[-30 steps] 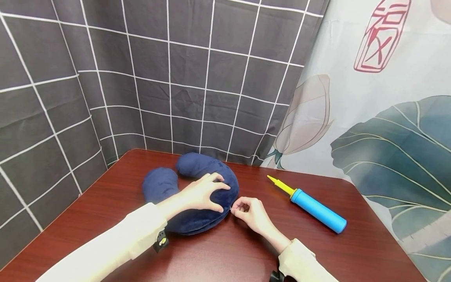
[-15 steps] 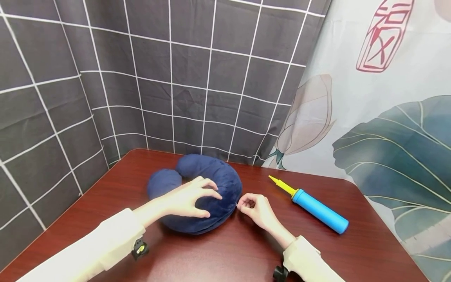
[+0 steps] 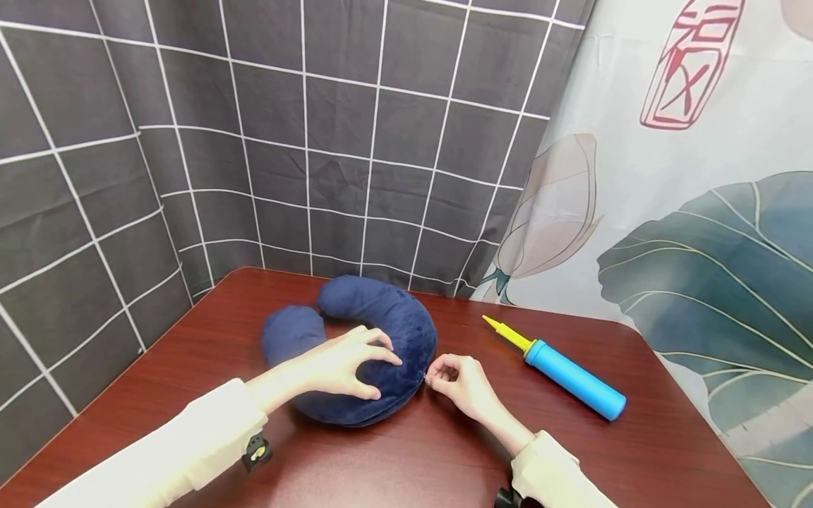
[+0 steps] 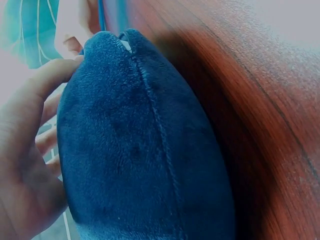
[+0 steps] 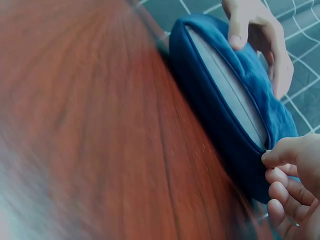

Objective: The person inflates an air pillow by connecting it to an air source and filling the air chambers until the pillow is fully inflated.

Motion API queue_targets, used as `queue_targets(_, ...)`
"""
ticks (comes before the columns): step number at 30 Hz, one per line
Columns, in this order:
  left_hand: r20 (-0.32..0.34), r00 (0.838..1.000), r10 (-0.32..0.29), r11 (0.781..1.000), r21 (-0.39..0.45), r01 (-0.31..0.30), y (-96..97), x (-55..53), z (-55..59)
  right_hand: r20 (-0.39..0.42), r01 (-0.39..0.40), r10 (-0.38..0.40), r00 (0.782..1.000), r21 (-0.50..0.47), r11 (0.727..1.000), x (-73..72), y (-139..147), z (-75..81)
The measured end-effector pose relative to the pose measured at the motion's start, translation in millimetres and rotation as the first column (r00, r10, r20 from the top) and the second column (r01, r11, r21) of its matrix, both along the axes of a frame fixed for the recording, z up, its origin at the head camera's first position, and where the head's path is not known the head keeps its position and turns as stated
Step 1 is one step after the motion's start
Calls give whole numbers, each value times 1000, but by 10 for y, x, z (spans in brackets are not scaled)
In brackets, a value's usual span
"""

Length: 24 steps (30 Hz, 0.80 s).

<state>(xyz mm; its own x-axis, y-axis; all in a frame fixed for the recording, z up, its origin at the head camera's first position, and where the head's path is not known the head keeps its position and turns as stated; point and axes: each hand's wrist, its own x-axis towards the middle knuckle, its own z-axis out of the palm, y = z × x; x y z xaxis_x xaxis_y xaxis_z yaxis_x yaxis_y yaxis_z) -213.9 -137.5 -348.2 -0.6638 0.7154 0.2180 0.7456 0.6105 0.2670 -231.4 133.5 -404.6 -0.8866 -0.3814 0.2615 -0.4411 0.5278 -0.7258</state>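
A dark blue U-shaped neck pillow (image 3: 406, 317) lies on the table. Along its outer side a zip stands undone, and a pale inner layer (image 5: 227, 87) shows through the long gap in the right wrist view. My left hand (image 3: 346, 360) rests on top of the pillow with fingers and thumb spread. At the pillow's right edge, my right hand (image 3: 466, 384) pinches the zip pull (image 5: 268, 151) between thumb and forefinger, the other fingers loosely bent. In the left wrist view, one end of the zip gap (image 4: 126, 45) is visible beyond a closed seam.
A blue hand pump (image 3: 574, 377) with a yellow nozzle lies right of my right hand, on the reddish-brown table (image 3: 381, 466). Behind the table hang a dark grey checked curtain (image 3: 343, 141) and a white curtain (image 3: 622, 155) with leaf and flower prints.
My left hand has slid left and a little nearer over the pillow. My right hand, still pinching the zip pull, has shifted slightly right. The pillow has moved slightly right.
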Motion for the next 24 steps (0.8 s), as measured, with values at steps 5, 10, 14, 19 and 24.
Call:
queue_targets(5, -6, 1000, 5, 1000, 11, -5, -5, -2, -1, 17, -65, 65, 998, -18, 998, 98, -70, -1)
queue_targets(10, -29, 1000, 12, 1000, 16, -11, 7, -4, 6, 32, -93, 94, 995, -30, 995, 130, -103, -8)
queue_targets(14, -61, 997, 43, 999, 14, -42, 48, 14, 2, 19, -92, 92, 996, -22, 996, 108, -83, 1)
queue_targets(19, -121, 985, 121, 992, 48, -116, 141, 37, -29, -22, -68, 68, 997, 8, 998, 37, -42, 25)
queue_targets(24, -127, 967, 222, 974, 66, -215, 265, 27, -55, -40, -20, 21, 999, 31, 999, -67, -11, 39)
